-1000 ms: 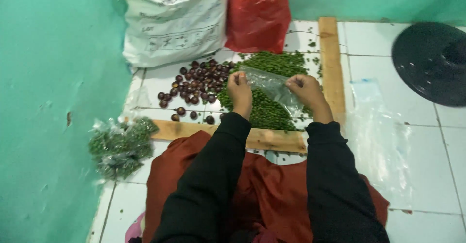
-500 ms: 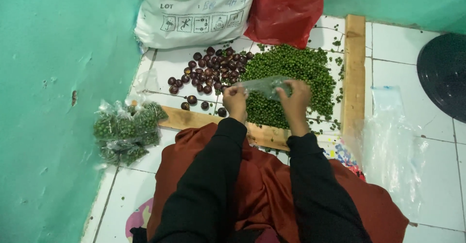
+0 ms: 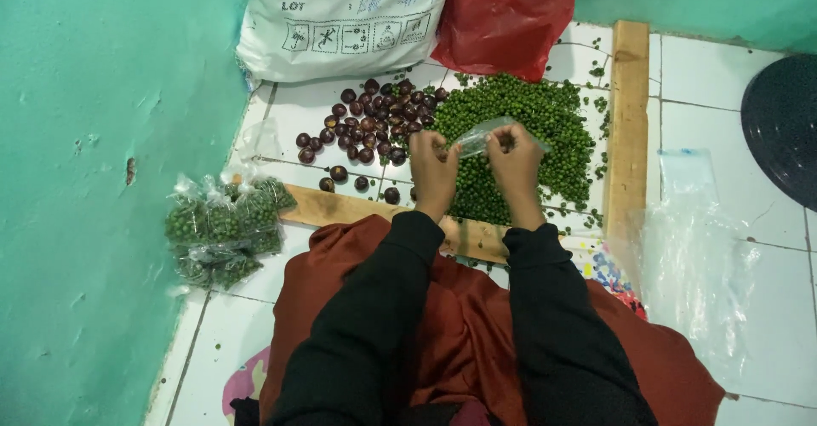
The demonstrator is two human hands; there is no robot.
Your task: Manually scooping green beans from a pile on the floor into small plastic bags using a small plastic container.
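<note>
Above the green pile | small clear bag pinched by left hand and right hand, both grips clamped on it | long axis slants up to the right | step: likely opening its mouth — next needs a steady hold | dark round fruits left, filled bags by the wall — wooden frame right

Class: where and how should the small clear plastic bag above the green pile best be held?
Probably at its open top edge, one hand per side: the small clear plastic bag is limp, and left hand and right hand already pinch it so.
</note>
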